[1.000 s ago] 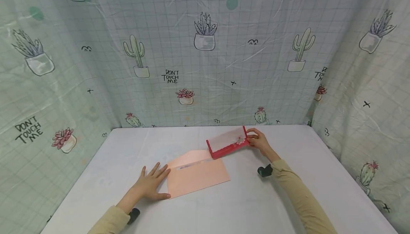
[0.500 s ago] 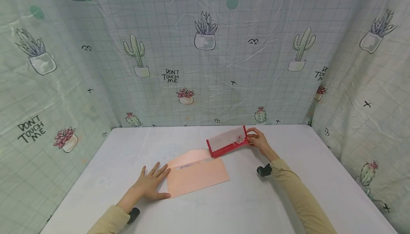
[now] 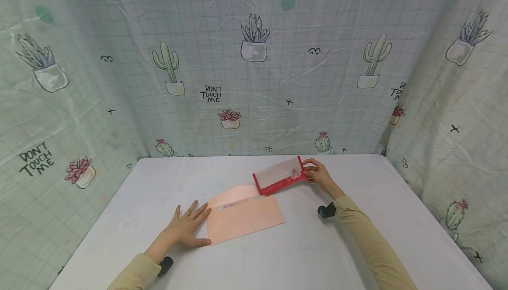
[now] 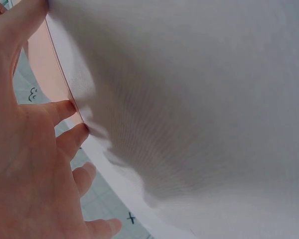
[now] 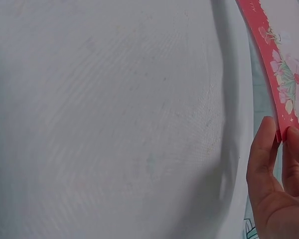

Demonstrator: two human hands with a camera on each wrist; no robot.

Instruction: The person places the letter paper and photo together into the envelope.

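Note:
A peach envelope (image 3: 246,221) lies on the white table, its flap (image 3: 234,195) folded back away from the person and a pale patterned strip showing along the mouth. My left hand (image 3: 184,229) spreads its fingers at the envelope's left end; thumb and fingertips touch that edge, as the left wrist view also shows at the envelope's border (image 4: 46,69). Above the envelope's far right corner, my right hand (image 3: 319,178) pinches the right end of a red-bordered card (image 3: 275,176). In the right wrist view, pink flowers (image 5: 289,74) decorate the card near the pinching thumb and fingers.
The white table (image 3: 301,254) reaches back to a hanging curtain (image 3: 278,82) printed with potted cacti, which also closes off both sides. A dark device sits at each wrist, one by the left sleeve (image 3: 136,272) and one by the right sleeve (image 3: 369,241).
The card has shifted slightly left, over the envelope's far right corner, with my right hand following it. My left hand and the envelope have stayed in place.

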